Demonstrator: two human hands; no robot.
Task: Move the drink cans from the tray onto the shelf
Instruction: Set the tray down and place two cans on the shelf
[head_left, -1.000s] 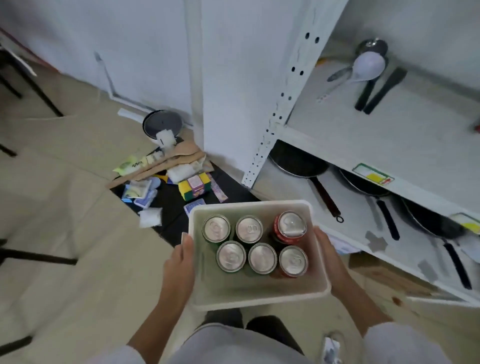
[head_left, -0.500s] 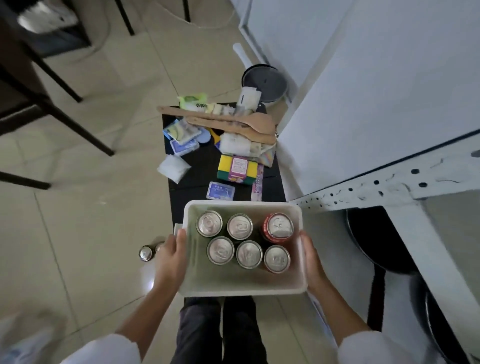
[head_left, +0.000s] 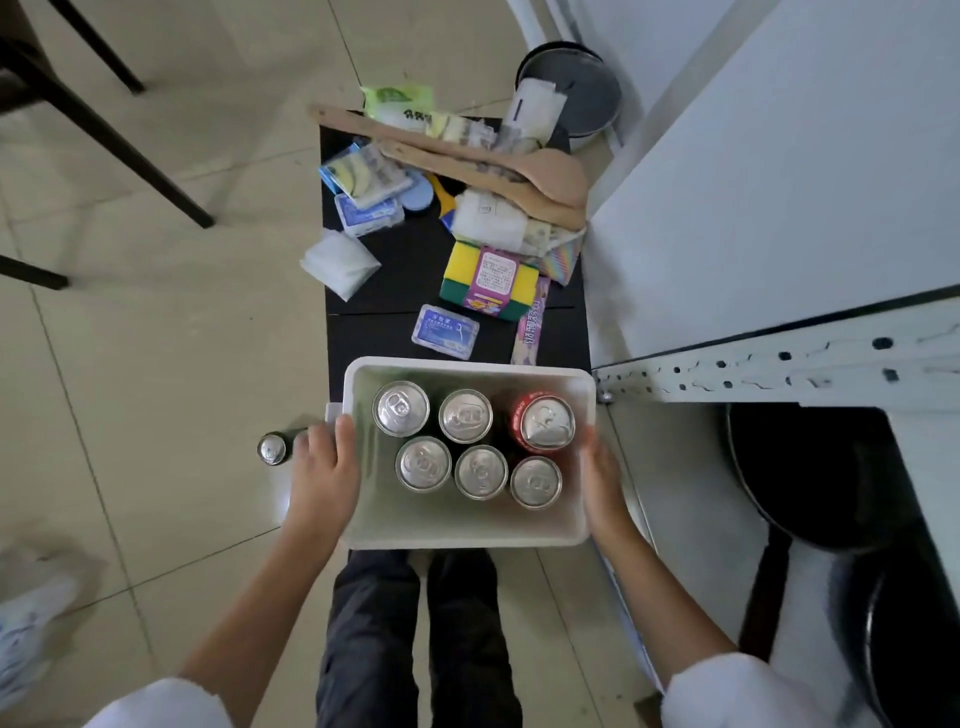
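White tray (head_left: 462, 530) is gripped by left hand (head_left: 324, 475) and right hand (head_left: 602, 480); six upright cans (head_left: 480, 472) held level, shelf (head_left: 779, 371) at 3 o'clock, nearer the right.

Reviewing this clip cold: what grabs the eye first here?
Six drink cans stand upright in a white tray held at its sides by the left hand and right hand. Beyond it, a black mat on the floor carries cluttered packets and wooden spoons.

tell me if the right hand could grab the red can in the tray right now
Probably not yet: the right hand grips the tray wall beside the red can. The can's top is unobstructed once that hand lets go.
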